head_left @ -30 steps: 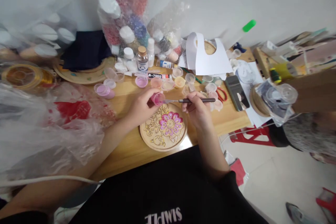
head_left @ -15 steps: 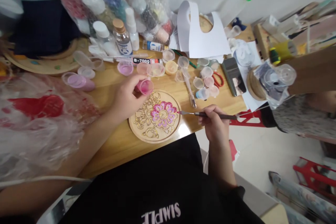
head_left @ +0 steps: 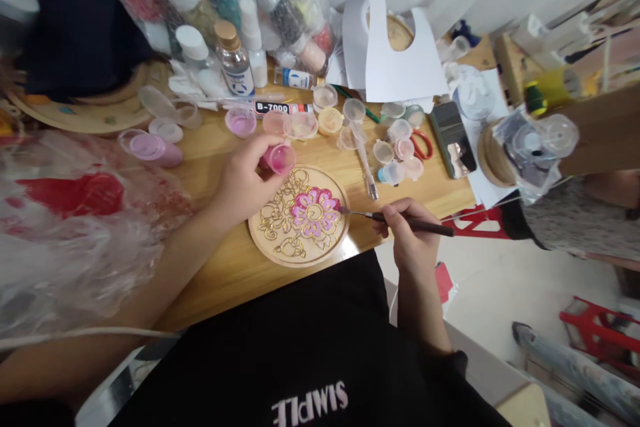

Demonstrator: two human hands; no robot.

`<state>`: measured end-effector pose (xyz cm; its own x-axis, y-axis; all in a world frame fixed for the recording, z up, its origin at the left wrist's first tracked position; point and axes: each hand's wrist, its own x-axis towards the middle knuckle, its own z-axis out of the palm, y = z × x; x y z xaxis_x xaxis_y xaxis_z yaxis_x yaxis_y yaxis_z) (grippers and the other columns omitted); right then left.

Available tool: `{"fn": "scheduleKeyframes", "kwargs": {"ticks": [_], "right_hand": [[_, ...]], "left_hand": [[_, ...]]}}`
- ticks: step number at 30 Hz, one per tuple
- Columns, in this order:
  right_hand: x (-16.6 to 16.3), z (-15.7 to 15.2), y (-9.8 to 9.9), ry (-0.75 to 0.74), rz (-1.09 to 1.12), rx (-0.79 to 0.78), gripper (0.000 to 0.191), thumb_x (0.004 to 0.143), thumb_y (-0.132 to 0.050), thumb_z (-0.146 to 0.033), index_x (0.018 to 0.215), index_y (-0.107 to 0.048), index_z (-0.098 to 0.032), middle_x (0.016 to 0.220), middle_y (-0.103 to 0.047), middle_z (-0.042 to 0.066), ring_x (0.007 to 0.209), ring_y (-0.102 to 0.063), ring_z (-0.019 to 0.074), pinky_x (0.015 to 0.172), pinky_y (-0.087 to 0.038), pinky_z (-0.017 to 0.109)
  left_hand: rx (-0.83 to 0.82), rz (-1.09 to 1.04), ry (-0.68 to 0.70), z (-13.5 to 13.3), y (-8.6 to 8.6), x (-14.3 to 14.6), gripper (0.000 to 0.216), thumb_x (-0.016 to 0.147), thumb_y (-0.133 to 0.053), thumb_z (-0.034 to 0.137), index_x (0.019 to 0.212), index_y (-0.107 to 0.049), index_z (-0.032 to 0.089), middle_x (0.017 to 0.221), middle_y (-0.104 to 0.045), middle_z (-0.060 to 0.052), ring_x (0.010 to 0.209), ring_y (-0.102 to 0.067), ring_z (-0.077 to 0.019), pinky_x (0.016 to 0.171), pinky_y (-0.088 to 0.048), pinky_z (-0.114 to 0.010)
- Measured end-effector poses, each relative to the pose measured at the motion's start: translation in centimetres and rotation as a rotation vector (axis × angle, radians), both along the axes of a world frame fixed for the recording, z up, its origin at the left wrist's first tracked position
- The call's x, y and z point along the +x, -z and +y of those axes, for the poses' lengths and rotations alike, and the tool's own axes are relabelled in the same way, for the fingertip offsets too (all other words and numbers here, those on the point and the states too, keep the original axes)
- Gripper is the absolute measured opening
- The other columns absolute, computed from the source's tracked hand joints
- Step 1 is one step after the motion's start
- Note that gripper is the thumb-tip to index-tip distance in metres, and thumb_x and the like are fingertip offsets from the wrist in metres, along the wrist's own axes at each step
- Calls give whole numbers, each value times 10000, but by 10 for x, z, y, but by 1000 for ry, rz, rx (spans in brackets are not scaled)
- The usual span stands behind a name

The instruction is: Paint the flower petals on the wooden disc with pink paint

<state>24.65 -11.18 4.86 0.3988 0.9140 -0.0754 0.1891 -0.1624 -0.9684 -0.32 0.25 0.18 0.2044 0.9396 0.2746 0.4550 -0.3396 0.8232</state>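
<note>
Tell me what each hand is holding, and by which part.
The left hand holds a small pink cup by its outer side; the right hand holds a thin tool by its dark handle, near the metal end.

A pink cup (head_left: 281, 159) is held by the left hand (head_left: 249, 173) and a slim tool (head_left: 433, 227) (dark-handled) by the right hand (head_left: 414, 245), its tip positioned at the pink flower (head_left: 316, 212) on a round panel (head_left: 313, 256).

The bench (head_left: 220, 280) is glossy wood, the disc (head_left: 300, 217) matt wood with shiny gold lines (head_left: 315, 213), the cup (head_left: 281, 159) translucent plastic, the knife (head_left: 364, 214) metal-necked.
</note>
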Motion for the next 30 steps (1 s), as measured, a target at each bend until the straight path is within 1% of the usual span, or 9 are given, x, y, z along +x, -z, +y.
{"fn": "scheduleKeyframes", "kwargs": {"ticks": [4, 7, 11, 15, 18, 22, 27, 30], "right_hand": [[-1, -3, -3, -27, -48, 1, 260, 878, -801, -389, 700, -711, -222, 586, -712, -10, 491, -639, 139, 486, -516, 255], [-1, -5, -5, -41, -95, -16, 283, 882, -804, -417, 707, -706, -217, 592, -714, -6, 498, -652, 142, 491, -530, 259], [-1, -6, -7, -30, -136, -1, 294, 886, -801, -433, 710, -707, -217, 597, -721, -2, 500, -663, 148, 487, -530, 261], [-2, -6, -9, -31, -171, 36, 273, 893, -794, -405, 709, -712, -222, 601, -732, -4, 503, -670, 143, 484, -519, 249], [-4, -7, -11, -56, -202, 18, 257, 894, -792, -391, 713, -717, -225, 599, -730, -8, 501, -670, 143, 477, -514, 250], [-6, -8, -12, -73, -205, 0, 253, 896, -785, -382, 711, -713, -225, 593, -720, -11, 502, -668, 144, 479, -511, 255], [-2, -8, -10, -36, -191, 34, 252, 899, -790, -388, 724, -718, -222, 616, -738, -4, 515, -679, 145, 496, -528, 255], [-1, -9, -8, -24, -190, 23, 270, 898, -799, -416, 733, -715, -219, 631, -747, 4, 527, -688, 153, 504, -537, 261]], "left_hand": [[-5, 3, 9, 1, 0, 0, 200, 805, -724, 212, 1004, -699, 216, 971, -770, -41, 827, -692, -189, 773, -604, -309], [5, 1, 15, 1, 1, 0, 194, 816, -722, 215, 1008, -691, 212, 981, -766, -46, 846, -697, -194, 801, -607, -321], [8, -7, 34, 1, 1, 0, 203, 839, -713, 239, 1037, -678, 209, 1001, -755, -51, 858, -700, -196, 783, -599, -317], [1, 8, 36, 1, 0, -1, 203, 822, -711, 203, 1023, -679, 209, 991, -752, -50, 852, -690, -192, 756, -588, -299], [1, 23, 37, 1, -1, -1, 209, 815, -710, 198, 1022, -678, 209, 989, -752, -44, 847, -685, -188, 751, -583, -292], [0, 34, 46, 1, -3, -1, 208, 815, -704, 193, 1020, -670, 208, 995, -754, -39, 850, -688, -187, 758, -582, -290], [1, 47, 40, 1, -2, -1, 195, 825, -702, 196, 1018, -676, 202, 1016, -770, -38, 856, -688, -179, 770, -583, -285], [34, 30, 37, 2, 0, -1, 210, 825, -717, 208, 1032, -685, 198, 1013, -772, -29, 848, -686, -164, 765, -575, -271]]}}
